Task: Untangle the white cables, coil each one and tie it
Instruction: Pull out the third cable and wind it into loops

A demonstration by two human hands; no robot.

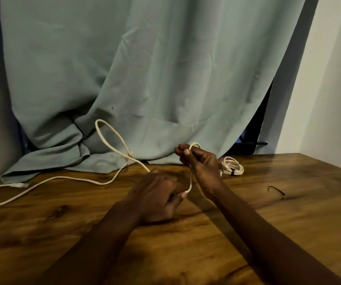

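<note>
White cable [73, 178] mostly trails loose across the table [289, 223] at frame left while my right grip [198, 161] pinches its first small loop and my left grip [157, 194] clasps the slack, so I judge only the tied coil [232, 166] at mid-right finished.

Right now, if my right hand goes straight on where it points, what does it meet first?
Probably the hanging green cloth; nothing shows between it and your right hand, though depth is unclear.
</note>
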